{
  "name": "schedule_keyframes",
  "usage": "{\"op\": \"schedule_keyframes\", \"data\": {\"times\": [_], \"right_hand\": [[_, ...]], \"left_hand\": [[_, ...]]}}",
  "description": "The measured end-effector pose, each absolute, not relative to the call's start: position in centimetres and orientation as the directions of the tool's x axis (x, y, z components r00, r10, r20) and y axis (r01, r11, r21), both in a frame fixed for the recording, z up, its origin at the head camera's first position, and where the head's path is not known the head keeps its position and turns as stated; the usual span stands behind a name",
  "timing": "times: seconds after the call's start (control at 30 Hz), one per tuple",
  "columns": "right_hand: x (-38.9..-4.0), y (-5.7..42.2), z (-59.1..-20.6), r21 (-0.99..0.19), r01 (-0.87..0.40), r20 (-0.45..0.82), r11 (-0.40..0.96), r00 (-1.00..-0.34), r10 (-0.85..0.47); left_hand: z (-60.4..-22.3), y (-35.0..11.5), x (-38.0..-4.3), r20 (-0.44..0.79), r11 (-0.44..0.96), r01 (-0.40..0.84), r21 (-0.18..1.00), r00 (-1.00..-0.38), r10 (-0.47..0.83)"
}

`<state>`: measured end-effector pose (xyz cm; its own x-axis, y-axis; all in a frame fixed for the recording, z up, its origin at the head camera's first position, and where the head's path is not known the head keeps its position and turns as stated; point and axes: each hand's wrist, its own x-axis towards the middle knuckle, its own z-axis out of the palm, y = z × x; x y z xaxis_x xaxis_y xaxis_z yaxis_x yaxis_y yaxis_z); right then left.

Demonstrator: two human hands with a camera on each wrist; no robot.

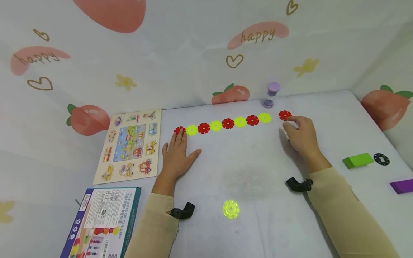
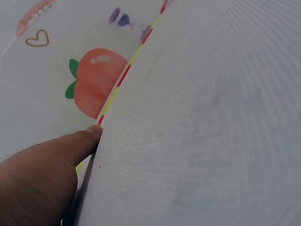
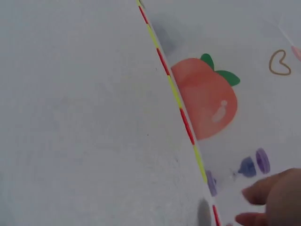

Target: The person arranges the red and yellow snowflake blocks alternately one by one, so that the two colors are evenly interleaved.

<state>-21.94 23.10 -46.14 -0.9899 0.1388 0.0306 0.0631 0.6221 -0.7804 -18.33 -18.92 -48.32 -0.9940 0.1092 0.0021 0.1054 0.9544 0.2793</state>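
Observation:
A row of alternating red and yellow notched plastic discs (image 1: 228,123) runs across the far part of the table. My left hand (image 1: 175,157) lies with fingers extended, its fingertips on the red disc (image 1: 178,129) at the left end; the thumb points away to the right. At the right end, past a small gap, a separate red disc (image 1: 284,115) lies flat. My right hand (image 1: 302,135) is over its right edge, index fingertip at the rim. In the right wrist view, the thumb and fingertip (image 3: 254,194) stand apart beside that disc.
A loose yellow disc (image 1: 231,209) lies near the front. Behind the row stands a purple sand timer (image 1: 271,95). A wooden puzzle board (image 1: 155,143) and a boxed toy set (image 1: 106,215) are at left. Green block (image 1: 358,160), black chip (image 1: 381,159) and purple block (image 1: 401,186) lie at right.

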Motion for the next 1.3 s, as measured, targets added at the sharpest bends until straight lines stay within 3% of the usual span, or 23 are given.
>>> {"op": "schedule_keyframes", "data": {"times": [0.1, 0.2, 0.3, 0.47, 1.3], "right_hand": [[-22.2, 23.5, -46.5, -0.618, -0.008, 0.107, 0.786, -0.992, 0.074], [-22.4, 23.8, -46.8, -0.498, -0.059, 0.044, 0.865, -0.998, -0.043], [-22.5, 23.6, -47.1, -0.458, -0.098, -0.027, 0.884, -0.992, -0.124], [-22.4, 23.1, -47.0, -0.44, -0.133, -0.043, 0.888, -0.985, -0.169], [-22.8, 22.5, -47.2, -0.402, -0.104, -0.051, 0.91, -0.989, -0.136]], "left_hand": [[-48.4, -18.9, -18.4, 0.004, 0.955, 0.102, 0.28, -0.994, 0.105], [-48.4, -18.9, -18.4, 0.004, 0.953, 0.105, 0.283, -0.994, 0.108], [-48.5, -18.9, -18.4, 0.0, 0.954, 0.107, 0.279, -0.994, 0.112], [-48.5, -18.8, -18.5, 0.002, 0.953, 0.11, 0.282, -0.994, 0.114], [-48.9, -18.9, -18.6, 0.016, 0.952, 0.113, 0.284, -0.993, 0.113]]}}
